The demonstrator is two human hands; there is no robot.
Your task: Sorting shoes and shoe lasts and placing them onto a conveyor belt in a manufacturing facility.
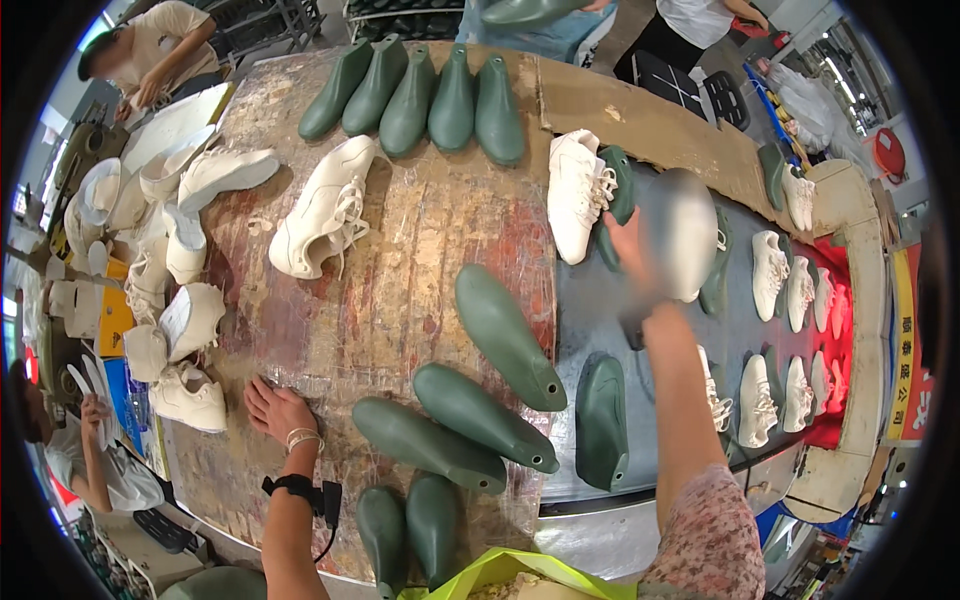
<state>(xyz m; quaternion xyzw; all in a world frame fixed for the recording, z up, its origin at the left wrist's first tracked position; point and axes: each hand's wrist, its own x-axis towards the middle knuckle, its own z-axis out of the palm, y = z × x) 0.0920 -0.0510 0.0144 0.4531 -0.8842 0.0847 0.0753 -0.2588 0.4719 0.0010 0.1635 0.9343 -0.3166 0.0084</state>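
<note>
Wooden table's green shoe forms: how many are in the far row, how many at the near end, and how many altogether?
Far row of green forms: 5
Near green forms: 5
Total: 10

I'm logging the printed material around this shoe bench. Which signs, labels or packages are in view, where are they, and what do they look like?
Sign: far right edge beyond the conveyor, a tall narrow yellow strip with dark characters.
Banner: beside it, red with white characters, partly cut off.
Boxes: left edge of the worktable, yellow-orange cartons with a dark mark.
Bag: bottom centre, bright yellow-green, open.
No screens visible.
</note>
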